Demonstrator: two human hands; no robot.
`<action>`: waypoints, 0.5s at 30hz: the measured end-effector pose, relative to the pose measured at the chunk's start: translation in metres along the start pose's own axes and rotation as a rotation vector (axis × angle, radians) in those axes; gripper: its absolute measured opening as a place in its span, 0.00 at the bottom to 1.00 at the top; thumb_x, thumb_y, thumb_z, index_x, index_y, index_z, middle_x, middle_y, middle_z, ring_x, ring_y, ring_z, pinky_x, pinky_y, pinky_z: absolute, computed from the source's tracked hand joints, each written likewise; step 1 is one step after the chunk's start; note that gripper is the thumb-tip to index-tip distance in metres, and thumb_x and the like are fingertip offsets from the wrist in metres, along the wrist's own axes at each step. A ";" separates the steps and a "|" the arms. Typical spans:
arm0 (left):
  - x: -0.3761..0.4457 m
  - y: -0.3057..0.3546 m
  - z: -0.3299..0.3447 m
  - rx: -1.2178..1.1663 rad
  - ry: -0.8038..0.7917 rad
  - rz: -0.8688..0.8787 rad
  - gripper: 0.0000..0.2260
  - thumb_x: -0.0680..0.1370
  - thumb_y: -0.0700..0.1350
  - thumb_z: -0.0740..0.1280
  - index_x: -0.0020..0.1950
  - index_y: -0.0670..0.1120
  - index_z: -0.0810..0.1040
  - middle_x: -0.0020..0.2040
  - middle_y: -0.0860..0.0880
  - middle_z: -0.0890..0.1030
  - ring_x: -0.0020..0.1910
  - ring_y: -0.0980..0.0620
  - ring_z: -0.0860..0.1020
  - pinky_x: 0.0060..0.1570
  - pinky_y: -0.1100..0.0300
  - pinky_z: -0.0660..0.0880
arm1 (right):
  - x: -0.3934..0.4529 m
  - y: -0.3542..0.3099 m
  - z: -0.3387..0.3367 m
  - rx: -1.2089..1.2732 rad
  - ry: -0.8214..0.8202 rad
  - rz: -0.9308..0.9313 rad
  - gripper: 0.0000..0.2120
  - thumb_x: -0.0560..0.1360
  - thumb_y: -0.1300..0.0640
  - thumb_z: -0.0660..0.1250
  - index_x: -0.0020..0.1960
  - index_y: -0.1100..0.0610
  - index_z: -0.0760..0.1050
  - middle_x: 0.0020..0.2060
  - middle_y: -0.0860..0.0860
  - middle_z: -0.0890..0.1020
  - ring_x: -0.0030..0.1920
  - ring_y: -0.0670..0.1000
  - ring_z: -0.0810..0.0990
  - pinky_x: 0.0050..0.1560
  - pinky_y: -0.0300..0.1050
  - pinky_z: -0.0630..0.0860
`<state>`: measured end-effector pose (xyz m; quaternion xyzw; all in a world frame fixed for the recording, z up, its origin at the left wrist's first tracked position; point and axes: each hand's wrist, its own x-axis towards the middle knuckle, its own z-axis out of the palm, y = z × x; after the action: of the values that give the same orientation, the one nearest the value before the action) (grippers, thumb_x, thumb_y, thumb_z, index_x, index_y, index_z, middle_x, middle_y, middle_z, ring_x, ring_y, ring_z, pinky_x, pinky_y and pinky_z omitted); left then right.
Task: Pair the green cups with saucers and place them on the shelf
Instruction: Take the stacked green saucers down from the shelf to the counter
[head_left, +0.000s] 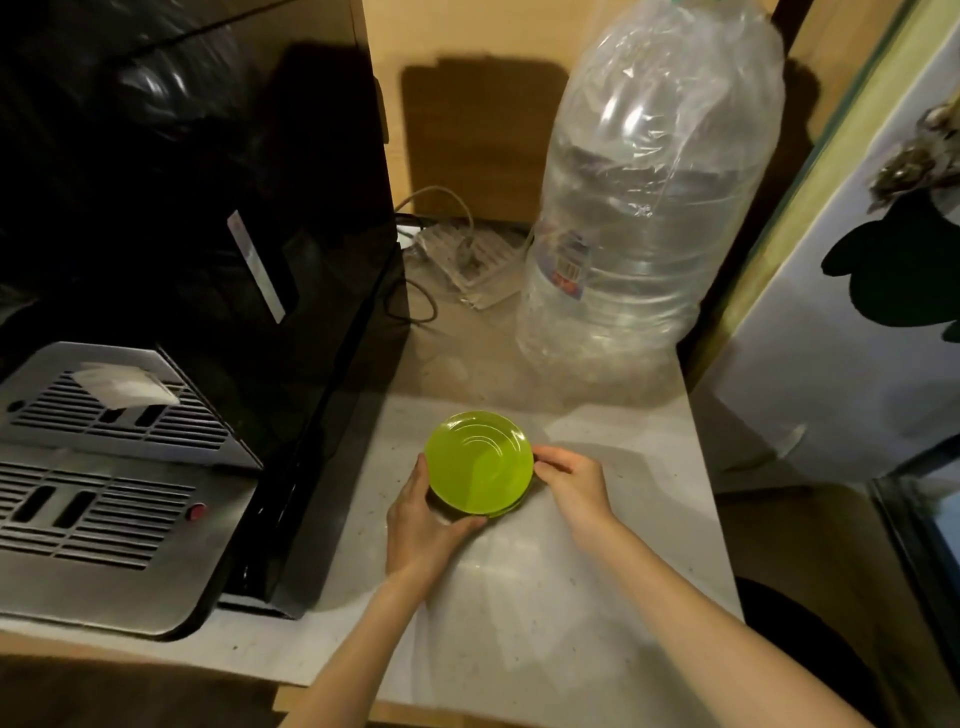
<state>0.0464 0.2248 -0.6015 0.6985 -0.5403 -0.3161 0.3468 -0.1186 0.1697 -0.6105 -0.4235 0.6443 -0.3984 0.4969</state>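
A stack of bright green saucers (479, 461) sits just above the pale counter (597, 545), held between both hands. My left hand (423, 525) grips the stack at its near-left edge, thumb along the rim and fingers curled beneath. My right hand (571, 480) pinches the right rim with its fingertips. A second saucer edge peeks out beneath the top one at the front right. No green cups are in view.
A black and steel coffee machine (130, 467) fills the left side. A large clear water bottle (649, 208) wrapped in plastic stands at the back right, with cables and a power strip (467, 254) behind. A white fridge (857, 312) borders the right.
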 end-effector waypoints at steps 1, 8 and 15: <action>0.002 -0.001 0.000 0.009 0.001 0.002 0.45 0.59 0.49 0.78 0.71 0.48 0.60 0.68 0.47 0.72 0.66 0.47 0.70 0.59 0.63 0.62 | 0.002 -0.001 0.001 -0.017 0.005 0.004 0.14 0.72 0.70 0.64 0.55 0.64 0.80 0.52 0.58 0.83 0.53 0.53 0.80 0.59 0.45 0.74; 0.015 -0.008 0.001 0.047 -0.042 0.008 0.46 0.60 0.54 0.77 0.73 0.50 0.56 0.70 0.47 0.69 0.68 0.47 0.67 0.68 0.54 0.62 | 0.016 -0.001 0.008 -0.103 0.015 0.029 0.14 0.74 0.67 0.62 0.55 0.60 0.81 0.54 0.56 0.83 0.57 0.54 0.80 0.64 0.53 0.73; 0.024 -0.012 0.005 0.142 -0.032 0.018 0.47 0.61 0.56 0.75 0.73 0.47 0.55 0.75 0.45 0.58 0.75 0.47 0.53 0.74 0.48 0.54 | 0.019 -0.002 0.005 -0.118 0.039 0.034 0.14 0.74 0.68 0.61 0.56 0.61 0.80 0.55 0.56 0.83 0.58 0.55 0.79 0.65 0.52 0.73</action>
<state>0.0538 0.2031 -0.6160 0.7115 -0.5729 -0.2850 0.2904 -0.1157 0.1510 -0.6150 -0.4331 0.6833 -0.3592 0.4652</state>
